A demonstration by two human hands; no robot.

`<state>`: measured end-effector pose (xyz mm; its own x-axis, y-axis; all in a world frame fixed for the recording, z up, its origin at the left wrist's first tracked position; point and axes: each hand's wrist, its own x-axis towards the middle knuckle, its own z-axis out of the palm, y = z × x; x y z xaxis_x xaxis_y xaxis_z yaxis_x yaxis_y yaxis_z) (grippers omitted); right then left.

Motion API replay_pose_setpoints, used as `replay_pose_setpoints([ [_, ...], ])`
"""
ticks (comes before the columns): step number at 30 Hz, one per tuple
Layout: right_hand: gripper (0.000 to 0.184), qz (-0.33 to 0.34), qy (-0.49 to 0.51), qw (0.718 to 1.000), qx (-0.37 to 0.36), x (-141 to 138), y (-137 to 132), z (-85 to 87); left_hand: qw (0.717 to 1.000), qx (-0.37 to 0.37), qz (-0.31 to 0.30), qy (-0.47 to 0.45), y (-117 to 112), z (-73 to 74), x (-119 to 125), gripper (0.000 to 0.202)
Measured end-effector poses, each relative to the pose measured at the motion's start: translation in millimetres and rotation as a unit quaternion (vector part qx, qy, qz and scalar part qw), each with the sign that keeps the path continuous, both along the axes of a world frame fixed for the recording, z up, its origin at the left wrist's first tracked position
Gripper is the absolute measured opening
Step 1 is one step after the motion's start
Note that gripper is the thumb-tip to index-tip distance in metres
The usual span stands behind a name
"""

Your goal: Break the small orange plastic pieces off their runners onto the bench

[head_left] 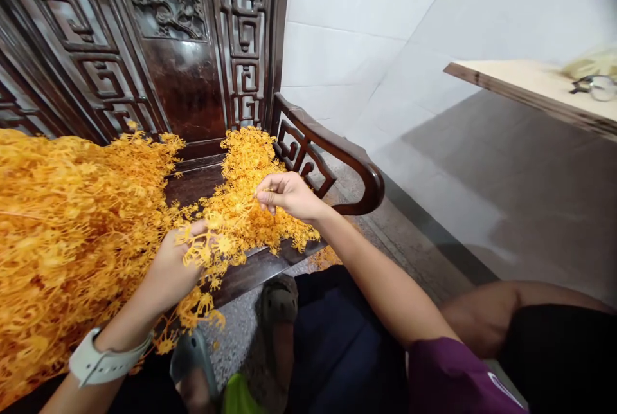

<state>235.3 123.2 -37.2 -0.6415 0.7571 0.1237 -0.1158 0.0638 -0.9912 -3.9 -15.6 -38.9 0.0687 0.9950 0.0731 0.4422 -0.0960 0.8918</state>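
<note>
My left hand point(178, 263), with a pale watch on the wrist, is closed around a yellow-orange plastic flower sprig point(212, 243); its lacy heads partly hide my fingers. The thumb and fingers of my right hand point(286, 197) pinch the thin stem of this sprig, which runs between the two hands. Beneath my right hand, a smaller heap of similar sprigs point(248, 157) lies on the dark wooden bench point(193, 186). To the left rises a much larger tangled pile of sprigs point(72, 227), close beside my left forearm.
The bench has a carved backrest point(187, 86) and a curved armrest point(357, 157) at right. A board point(511, 73) with eyeglasses point(602, 87) on it juts out at upper right. Another person's bare leg point(486, 308) is at lower right. Orange bits lie on the floor.
</note>
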Motion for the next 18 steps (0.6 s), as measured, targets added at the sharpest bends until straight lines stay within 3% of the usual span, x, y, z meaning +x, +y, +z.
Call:
replay_pose_setpoints([
  [8,0.039,-0.080,0.019,0.995,-0.056,-15.2,13.1,-2.4,0.999,0.045,0.028,-0.001,11.5,0.6,5.7,0.010],
  [13,0.030,-0.127,0.046,0.985,-0.105,-34.3,11.9,-5.0,0.995,0.010,0.087,-0.056,19.3,-5.1,9.9,0.014],
  [15,0.023,-0.174,0.037,0.979,-0.099,-34.4,19.7,-2.3,0.993,-0.001,0.098,-0.063,17.8,-10.6,7.9,0.017],
  [18,0.022,-0.299,0.024,0.953,-0.046,-14.5,46.2,2.9,0.995,-0.004,0.090,-0.043,7.0,-21.8,-1.7,0.019],
])
